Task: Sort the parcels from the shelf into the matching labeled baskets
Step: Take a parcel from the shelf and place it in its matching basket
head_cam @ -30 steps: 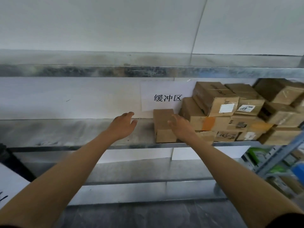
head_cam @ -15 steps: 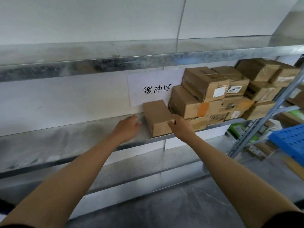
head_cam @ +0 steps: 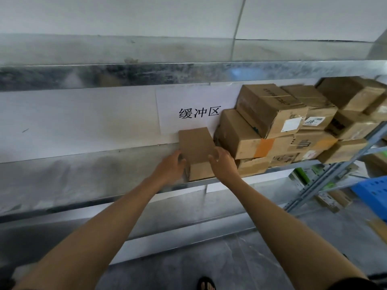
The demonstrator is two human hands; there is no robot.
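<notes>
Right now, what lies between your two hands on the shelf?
A small plain parcel, standing on the shelf: left hand against its left side, right hand gripping its right edge. The head view shows this.

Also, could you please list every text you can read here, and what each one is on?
"缓冲区": white paper sign on the back wall.
"08": white label on a stacked parcel; its start is unclear.
Other parcel labels and printing: too blurred to read.
</notes>
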